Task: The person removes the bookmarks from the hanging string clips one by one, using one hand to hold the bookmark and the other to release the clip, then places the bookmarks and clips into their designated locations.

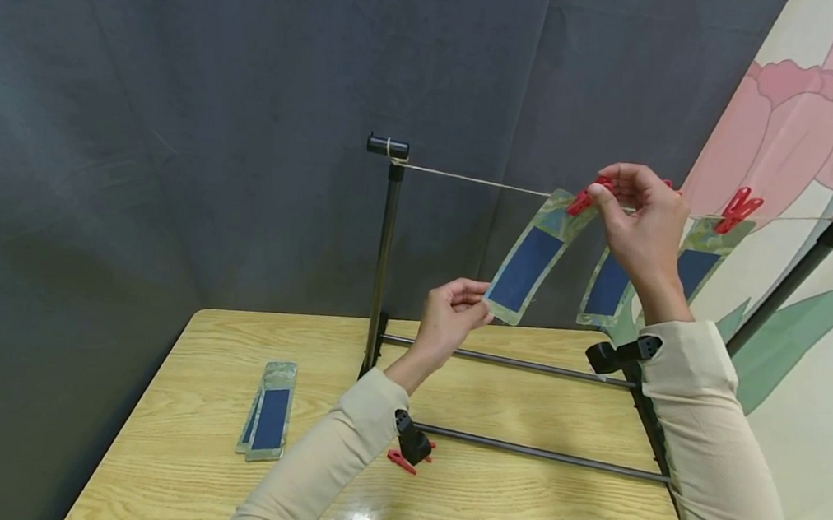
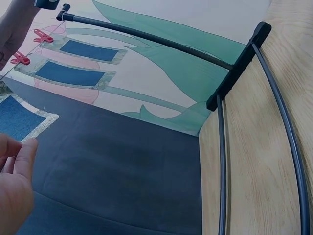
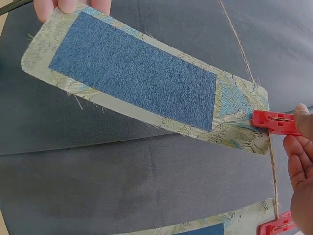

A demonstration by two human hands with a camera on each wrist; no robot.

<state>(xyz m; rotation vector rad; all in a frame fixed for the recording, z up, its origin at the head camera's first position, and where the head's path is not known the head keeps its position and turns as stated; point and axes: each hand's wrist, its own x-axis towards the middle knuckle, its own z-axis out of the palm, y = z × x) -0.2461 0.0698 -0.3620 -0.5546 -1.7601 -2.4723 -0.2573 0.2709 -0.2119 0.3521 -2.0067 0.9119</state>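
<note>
A fabric strip (image 1: 527, 266), green-patterned with a blue rectangle, slants down from the twine line (image 1: 475, 180). My left hand (image 1: 450, 321) pinches its lower corner between thumb and fingers. Up at the line, my right hand (image 1: 643, 218) pinches a red clothespin (image 3: 274, 121), whose tips sit over the strip's upper end beside the twine. Two similar strips hang to the right, the nearer strip (image 2: 71, 74) and the farther strip (image 2: 90, 50), each under its own red clothespin. In the head view my right hand partly covers the nearer one.
Black rods form the rack, with a left post (image 1: 385, 249) and a lower crossbar (image 1: 534, 449) over the wooden table (image 1: 550, 519). Stacked strips (image 1: 272, 413) lie at the table's left. Red clothespins (image 1: 402, 462) rest near the front crossbar, partly behind my left wrist camera.
</note>
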